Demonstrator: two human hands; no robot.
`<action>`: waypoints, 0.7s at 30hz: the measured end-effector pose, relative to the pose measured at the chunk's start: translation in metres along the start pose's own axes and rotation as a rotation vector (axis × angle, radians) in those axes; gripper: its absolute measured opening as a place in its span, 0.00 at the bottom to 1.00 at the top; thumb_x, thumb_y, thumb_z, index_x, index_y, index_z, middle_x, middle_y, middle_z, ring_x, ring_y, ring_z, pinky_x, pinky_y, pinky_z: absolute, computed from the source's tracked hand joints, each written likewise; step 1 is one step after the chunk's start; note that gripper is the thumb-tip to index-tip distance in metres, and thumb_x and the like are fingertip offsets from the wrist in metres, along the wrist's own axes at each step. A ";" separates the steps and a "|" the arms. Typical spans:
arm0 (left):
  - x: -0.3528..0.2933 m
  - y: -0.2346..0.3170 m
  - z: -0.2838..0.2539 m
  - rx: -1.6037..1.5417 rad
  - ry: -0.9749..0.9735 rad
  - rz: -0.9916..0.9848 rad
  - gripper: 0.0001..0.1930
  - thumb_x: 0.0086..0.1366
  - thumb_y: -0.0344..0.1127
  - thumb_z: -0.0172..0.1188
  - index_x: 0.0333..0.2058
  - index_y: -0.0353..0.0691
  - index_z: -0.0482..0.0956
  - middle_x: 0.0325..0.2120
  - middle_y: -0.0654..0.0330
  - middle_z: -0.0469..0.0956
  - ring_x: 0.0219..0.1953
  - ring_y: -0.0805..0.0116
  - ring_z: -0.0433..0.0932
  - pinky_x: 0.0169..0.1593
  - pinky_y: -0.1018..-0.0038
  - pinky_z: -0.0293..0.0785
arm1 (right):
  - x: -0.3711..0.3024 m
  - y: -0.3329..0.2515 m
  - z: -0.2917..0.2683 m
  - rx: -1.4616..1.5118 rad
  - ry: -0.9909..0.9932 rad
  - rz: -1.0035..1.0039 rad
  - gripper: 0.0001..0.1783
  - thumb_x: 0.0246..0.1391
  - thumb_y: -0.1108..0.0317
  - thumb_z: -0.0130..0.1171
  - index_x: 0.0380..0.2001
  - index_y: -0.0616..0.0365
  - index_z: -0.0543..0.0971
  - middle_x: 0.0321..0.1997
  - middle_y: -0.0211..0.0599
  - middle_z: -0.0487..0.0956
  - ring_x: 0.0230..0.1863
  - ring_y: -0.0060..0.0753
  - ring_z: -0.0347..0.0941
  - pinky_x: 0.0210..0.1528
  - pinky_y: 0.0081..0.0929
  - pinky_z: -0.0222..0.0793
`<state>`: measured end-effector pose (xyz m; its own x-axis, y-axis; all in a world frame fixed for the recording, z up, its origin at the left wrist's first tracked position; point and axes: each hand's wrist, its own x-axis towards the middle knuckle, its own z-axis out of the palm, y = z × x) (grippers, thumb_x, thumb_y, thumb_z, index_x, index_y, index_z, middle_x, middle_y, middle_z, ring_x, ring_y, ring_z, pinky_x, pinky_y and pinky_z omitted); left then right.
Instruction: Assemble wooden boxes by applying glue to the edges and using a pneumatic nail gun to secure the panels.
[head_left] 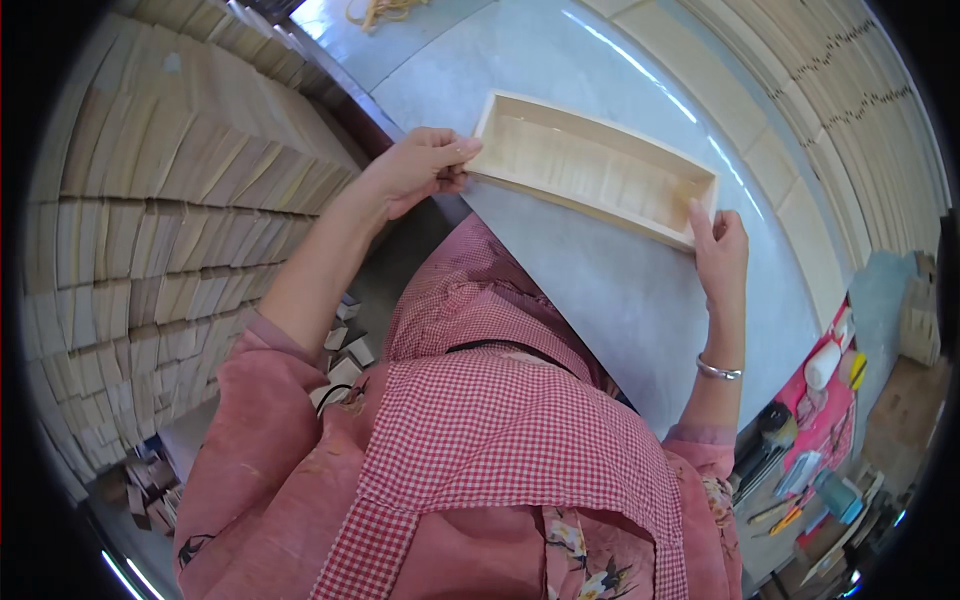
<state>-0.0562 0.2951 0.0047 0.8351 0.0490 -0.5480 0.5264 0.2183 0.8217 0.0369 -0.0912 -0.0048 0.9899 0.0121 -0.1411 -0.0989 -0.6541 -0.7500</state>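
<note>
Between my two hands is a long, shallow wooden box [590,205], pale and open-topped, with nothing inside. It lies slantwise over the grey tabletop [560,255], its left end farther from me than its right. My left hand [425,168] pinches the box's left end, thumb at the rim and fingers curled below. At the opposite end my right hand [720,245] grips the corner, thumb on the near wall and fingers round the outside. Whether the box's underside touches the table, I cannot tell.
Tall stacks of thin wooden boards [190,180] rise at the left. More pale wooden pieces [810,110] are lined up along the far right. On the right lie a white bottle [824,366], a blue-green jar [838,497] and several hand tools. Shavings [382,10] sit at the far edge.
</note>
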 end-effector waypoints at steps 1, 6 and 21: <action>0.000 -0.001 0.001 -0.004 0.019 0.008 0.13 0.71 0.42 0.64 0.36 0.36 0.78 0.30 0.60 0.75 0.31 0.74 0.75 0.39 0.78 0.78 | 0.001 -0.002 0.001 0.005 -0.013 -0.016 0.23 0.63 0.50 0.64 0.28 0.59 0.71 0.24 0.29 0.71 0.26 0.23 0.64 0.30 0.23 0.65; -0.007 -0.008 0.013 -0.056 0.115 0.062 0.13 0.71 0.41 0.63 0.35 0.36 0.78 0.28 0.61 0.74 0.30 0.74 0.75 0.39 0.77 0.79 | 0.000 -0.009 0.002 0.112 -0.064 0.092 0.24 0.62 0.51 0.64 0.25 0.55 0.66 0.22 0.27 0.66 0.24 0.23 0.61 0.29 0.23 0.64; 0.003 -0.042 0.007 -0.414 -0.006 0.188 0.11 0.71 0.38 0.62 0.34 0.35 0.77 0.27 0.60 0.75 0.25 0.74 0.74 0.36 0.77 0.79 | 0.003 0.009 0.014 0.127 0.177 -0.038 0.26 0.62 0.51 0.66 0.20 0.50 0.63 0.18 0.26 0.63 0.17 0.21 0.58 0.18 0.21 0.58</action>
<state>-0.0743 0.2790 -0.0300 0.9115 0.1202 -0.3933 0.2580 0.5776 0.7745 0.0377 -0.0860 -0.0209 0.9944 -0.1058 -0.0040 -0.0624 -0.5552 -0.8293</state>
